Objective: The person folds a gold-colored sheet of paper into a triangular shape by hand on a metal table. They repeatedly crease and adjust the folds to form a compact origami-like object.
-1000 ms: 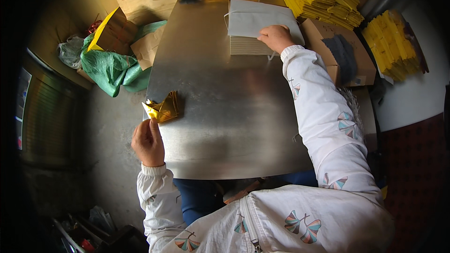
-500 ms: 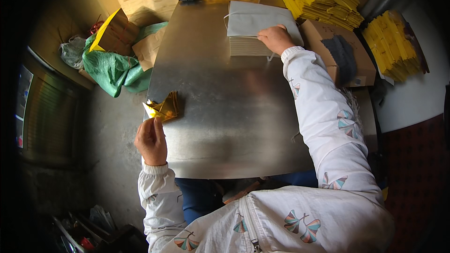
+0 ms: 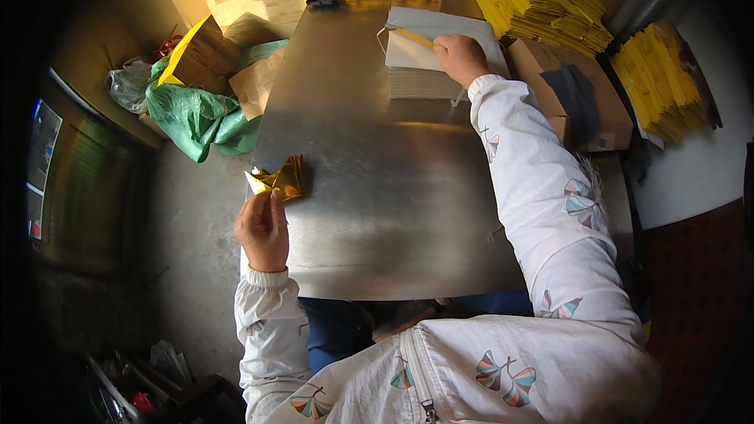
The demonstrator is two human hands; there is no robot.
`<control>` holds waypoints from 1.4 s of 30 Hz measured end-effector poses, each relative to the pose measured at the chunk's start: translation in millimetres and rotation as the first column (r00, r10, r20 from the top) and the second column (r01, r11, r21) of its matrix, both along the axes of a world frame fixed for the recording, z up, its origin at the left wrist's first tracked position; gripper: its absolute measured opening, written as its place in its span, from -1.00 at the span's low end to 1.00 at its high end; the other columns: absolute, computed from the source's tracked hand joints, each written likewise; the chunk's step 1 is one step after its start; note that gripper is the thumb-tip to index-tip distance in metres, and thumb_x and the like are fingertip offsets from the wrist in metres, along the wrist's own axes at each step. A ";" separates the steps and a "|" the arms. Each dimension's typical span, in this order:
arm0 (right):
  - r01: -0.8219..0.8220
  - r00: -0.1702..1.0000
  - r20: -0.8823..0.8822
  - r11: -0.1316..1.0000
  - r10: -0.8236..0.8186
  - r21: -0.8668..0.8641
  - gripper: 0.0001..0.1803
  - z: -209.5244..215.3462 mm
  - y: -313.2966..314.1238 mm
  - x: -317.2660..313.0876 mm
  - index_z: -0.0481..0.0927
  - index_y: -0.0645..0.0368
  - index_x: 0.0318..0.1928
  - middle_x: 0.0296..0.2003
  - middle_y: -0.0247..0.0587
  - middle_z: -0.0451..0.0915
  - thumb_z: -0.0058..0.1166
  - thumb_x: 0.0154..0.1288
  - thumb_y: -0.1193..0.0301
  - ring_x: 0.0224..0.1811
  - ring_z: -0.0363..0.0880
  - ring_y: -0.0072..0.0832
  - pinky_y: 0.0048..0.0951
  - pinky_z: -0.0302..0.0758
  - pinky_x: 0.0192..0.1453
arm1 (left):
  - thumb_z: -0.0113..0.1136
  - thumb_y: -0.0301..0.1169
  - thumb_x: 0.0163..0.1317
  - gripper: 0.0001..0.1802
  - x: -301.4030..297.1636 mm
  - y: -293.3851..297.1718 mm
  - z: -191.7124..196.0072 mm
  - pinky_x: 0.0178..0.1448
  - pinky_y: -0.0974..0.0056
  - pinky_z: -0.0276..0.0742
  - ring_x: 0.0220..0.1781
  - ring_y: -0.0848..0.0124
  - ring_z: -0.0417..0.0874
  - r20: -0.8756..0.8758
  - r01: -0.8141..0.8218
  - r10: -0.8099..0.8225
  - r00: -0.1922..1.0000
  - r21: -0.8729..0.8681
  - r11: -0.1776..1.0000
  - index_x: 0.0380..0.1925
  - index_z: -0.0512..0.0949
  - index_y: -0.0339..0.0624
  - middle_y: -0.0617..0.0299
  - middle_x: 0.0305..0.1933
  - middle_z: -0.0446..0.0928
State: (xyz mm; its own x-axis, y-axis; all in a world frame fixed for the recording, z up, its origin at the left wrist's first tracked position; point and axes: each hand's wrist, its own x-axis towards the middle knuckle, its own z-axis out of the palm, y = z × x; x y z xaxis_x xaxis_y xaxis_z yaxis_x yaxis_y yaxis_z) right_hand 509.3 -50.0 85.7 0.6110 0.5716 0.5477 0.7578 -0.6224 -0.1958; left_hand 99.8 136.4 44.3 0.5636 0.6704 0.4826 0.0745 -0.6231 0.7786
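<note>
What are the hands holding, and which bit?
The left grip pinches gold foil by its near edge. The right grip seems to hold the top sheet of the stack by its near edge, but the exact spot is hidden.

L hand (image 3: 263, 231) hid some gold paper (image 3: 294, 179) from us; we couldn't make out the dark stuff (image 3: 179, 394), btm L.

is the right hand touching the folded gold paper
No, the left hand is at the folded gold paper, while the right hand is at the white stack.
</note>
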 end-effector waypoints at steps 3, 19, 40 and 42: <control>-0.156 0.987 0.109 0.855 0.117 0.494 -0.84 30.6 15.2 -12.5 0.63 0.12 -0.40 -0.46 -0.08 0.65 0.06 0.26 0.35 -0.37 0.61 -0.04 -0.09 0.52 -0.18 | 0.29 -0.47 0.27 -0.88 0.9 -4.3 7.3 -0.48 0.46 0.28 -0.58 0.60 0.38 -0.028 -0.013 0.015 0.999 0.072 0.997 -0.35 0.61 -0.34 0.25 -0.54 0.49; -0.502 0.836 0.080 0.816 0.543 -0.287 -0.96 -41.2 -106.6 -268.2 0.48 0.10 -0.40 -0.49 -0.33 0.51 0.01 0.15 0.53 -0.30 0.53 -0.41 -0.18 0.35 0.34 | 0.42 -0.42 -0.02 -0.55 -6.5 -79.7 -20.9 0.37 0.06 0.29 0.43 0.21 0.35 -0.390 0.516 -0.350 0.852 0.509 0.689 -0.04 0.61 -0.08 0.22 0.26 0.50; 0.294 0.529 -0.793 0.810 0.304 0.507 -0.69 -97.8 -213.4 -290.6 0.43 0.22 -0.48 -0.60 -0.49 0.39 0.10 0.41 0.36 -0.55 0.33 -0.77 -0.59 0.37 -0.47 | 0.12 -0.50 0.38 -0.87 -37.3 -120.9 -65.5 -0.37 0.46 0.44 -0.46 0.59 0.50 -0.026 0.298 -0.369 0.929 -0.537 0.789 -0.19 0.45 -0.36 0.25 -0.45 0.52; 0.231 0.781 -0.622 0.901 0.053 0.367 -0.70 -97.8 -196.7 -286.5 0.45 0.26 -0.45 -0.70 -0.16 0.39 0.09 0.39 0.34 -0.67 0.36 -0.47 -0.33 0.31 -0.54 | 0.12 -0.50 0.37 -0.86 -30.5 -118.9 -64.8 -0.41 0.44 0.44 -0.48 0.58 0.51 -0.130 0.205 -0.295 0.947 -0.464 0.862 -0.19 0.45 -0.38 0.23 -0.47 0.54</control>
